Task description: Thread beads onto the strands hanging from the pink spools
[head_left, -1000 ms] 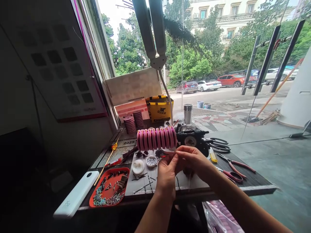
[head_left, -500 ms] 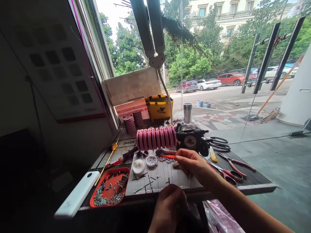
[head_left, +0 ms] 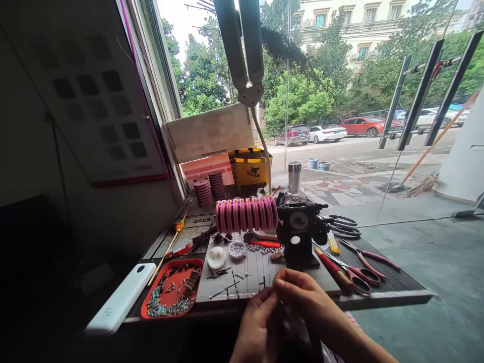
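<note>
At the front edge of the white work board (head_left: 321, 285), my left hand (head_left: 260, 315) and my right hand (head_left: 298, 292) meet with fingertips pinched together. Whatever is between them is too small to make out. Behind them is a roller of pink spools (head_left: 246, 214) mounted beside a black machine frame (head_left: 298, 232). Thin threads run from the spools down across the board. Short dark pieces lie on the board left of my hands. A small white dish of silvery beads (head_left: 237, 250) sits there beside a round white disc (head_left: 216, 257), with loose beads (head_left: 266, 249) to the right.
An orange-red tray (head_left: 172, 288) of metal bits and a white power bank (head_left: 121, 298) lie left. Red-handled scissors (head_left: 359, 277), pliers (head_left: 372, 259) and a yellow cutter (head_left: 333, 243) lie right. Stacked spools (head_left: 203, 193), a yellow bag (head_left: 250, 169) and a tumbler (head_left: 294, 177) stand behind.
My right hand has come down and back from in front of the black frame to my left hand. My left hand has turned so its fingers meet the right's. The view has shifted slightly.
</note>
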The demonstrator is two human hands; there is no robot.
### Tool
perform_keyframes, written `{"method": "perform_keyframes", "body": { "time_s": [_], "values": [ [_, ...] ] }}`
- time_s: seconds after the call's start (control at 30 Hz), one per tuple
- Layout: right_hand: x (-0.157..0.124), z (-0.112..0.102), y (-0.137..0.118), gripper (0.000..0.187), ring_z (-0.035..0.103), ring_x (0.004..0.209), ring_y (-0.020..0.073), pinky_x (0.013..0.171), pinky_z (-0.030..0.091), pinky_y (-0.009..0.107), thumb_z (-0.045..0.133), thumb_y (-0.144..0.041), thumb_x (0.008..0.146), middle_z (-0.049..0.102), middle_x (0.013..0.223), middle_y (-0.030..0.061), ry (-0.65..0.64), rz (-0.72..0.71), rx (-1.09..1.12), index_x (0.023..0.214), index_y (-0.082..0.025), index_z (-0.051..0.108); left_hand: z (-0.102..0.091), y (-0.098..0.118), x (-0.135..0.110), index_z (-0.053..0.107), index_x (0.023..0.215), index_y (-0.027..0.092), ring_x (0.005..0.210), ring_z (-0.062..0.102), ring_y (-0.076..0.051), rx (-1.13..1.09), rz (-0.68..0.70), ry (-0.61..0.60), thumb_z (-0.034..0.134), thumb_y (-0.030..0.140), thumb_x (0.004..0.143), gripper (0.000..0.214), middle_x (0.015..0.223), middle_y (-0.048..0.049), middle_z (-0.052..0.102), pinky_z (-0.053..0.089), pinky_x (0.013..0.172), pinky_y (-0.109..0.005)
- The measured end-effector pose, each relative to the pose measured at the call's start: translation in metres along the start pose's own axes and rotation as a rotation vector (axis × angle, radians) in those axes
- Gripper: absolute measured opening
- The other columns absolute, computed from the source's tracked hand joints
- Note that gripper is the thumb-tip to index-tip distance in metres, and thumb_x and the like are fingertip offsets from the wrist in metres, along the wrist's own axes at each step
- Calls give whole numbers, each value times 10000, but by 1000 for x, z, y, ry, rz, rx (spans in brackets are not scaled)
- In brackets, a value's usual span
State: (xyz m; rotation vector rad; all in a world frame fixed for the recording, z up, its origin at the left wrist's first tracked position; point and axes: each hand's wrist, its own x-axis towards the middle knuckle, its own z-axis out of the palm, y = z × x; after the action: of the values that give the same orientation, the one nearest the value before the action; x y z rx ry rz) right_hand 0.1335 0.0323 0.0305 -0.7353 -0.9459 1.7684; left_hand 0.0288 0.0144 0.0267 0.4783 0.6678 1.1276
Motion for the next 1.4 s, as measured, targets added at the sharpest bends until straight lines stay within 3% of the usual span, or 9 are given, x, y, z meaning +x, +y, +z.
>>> {"method": "perform_keyframes", "body": {
  "time_s": [0.17, 0.3, 0.47, 0.57, 0.63, 0.73, 0.87, 1.27, 1.4],
  "values": [
    [2, 0, 4, 442, 420, 349, 75, 363, 373, 209, 703, -552, 563, 445, 468, -67, 31, -28, -94, 655, -199, 453, -3, -2, 3, 694, 648, 146, 398, 501, -57, 13, 33, -2, 797, 304, 547, 214, 488, 14, 608, 340, 407, -167],
    [1, -3, -1, 440, 455, 431, 107, 424, 372, 239, 649, -590, 603, 477, 547, -38, 84, -141, -272, 733, -194, 509, -11, -12, 2, 709, 709, 155, 642, 637, -173, 166, 148, 58, 748, 327, 609, 202, 673, -63, 708, 464, 630, -267],
    [5, -20, -64, 306, 516, 708, 198, 609, 386, 303, 592, -472, 729, 549, 750, 19, 264, -439, -626, 892, -215, 567, -11, 1, -11, 657, 1050, 179, 999, 604, -283, 1099, 780, 252, 585, 230, 743, 319, 1057, -127, 686, 425, 890, -377],
    [36, -26, -121, 171, 494, 869, 220, 751, 366, 330, 593, -326, 764, 563, 857, 22, 312, -555, -821, 903, -228, 575, 6, 44, -8, 608, 1101, 150, 1082, 553, -244, 1664, 1113, 131, 447, 154, 814, 329, 1113, -126, 653, 407, 942, -375],
    [65, -25, -150, 90, 516, 887, 209, 780, 385, 337, 592, -263, 788, 589, 873, 19, 210, -523, -947, 854, -201, 598, 21, 78, 3, 586, 1119, 135, 1146, 490, -266, 1897, 1318, 192, 429, 138, 817, 340, 1175, -140, 606, 364, 982, -438],
    [102, -19, -171, 146, 581, 734, 145, 686, 474, 325, 551, -281, 860, 608, 842, 11, -9, -394, -1085, 874, -142, 593, 36, 117, 22, 508, 1213, 121, 1254, 367, -302, 2155, 1296, 299, 449, 136, 816, 402, 1312, -168, 489, 294, 1023, -487],
    [118, -18, -167, 217, 602, 716, 133, 644, 509, 308, 499, -325, 898, 614, 896, 24, -153, -330, -1161, 971, -137, 576, 35, 133, 36, 448, 1274, 180, 1271, 354, -280, 2268, 1231, 243, 463, 253, 843, 436, 1352, -122, 470, 231, 1053, -490],
    [90, 12, -147, 225, 538, 1007, 202, 904, 375, 404, 441, -305, 914, 607, 1042, 74, -24, -608, -1403, 1017, -159, 579, 51, 152, 47, 437, 1262, 185, 1150, 465, -282, 2362, 1047, 140, 416, 476, 835, 517, 1290, -106, 532, 276, 994, -520],
    [89, 4, -149, 253, 542, 1016, 202, 896, 380, 391, 400, -308, 928, 599, 1083, 89, 46, -619, -1441, 1056, -160, 561, 48, 151, 47, 416, 1279, 174, 1172, 436, -306, 2361, 1053, 156, 444, 459, 826, 536, 1309, -114, 510, 278, 988, -529]
  ]
}}
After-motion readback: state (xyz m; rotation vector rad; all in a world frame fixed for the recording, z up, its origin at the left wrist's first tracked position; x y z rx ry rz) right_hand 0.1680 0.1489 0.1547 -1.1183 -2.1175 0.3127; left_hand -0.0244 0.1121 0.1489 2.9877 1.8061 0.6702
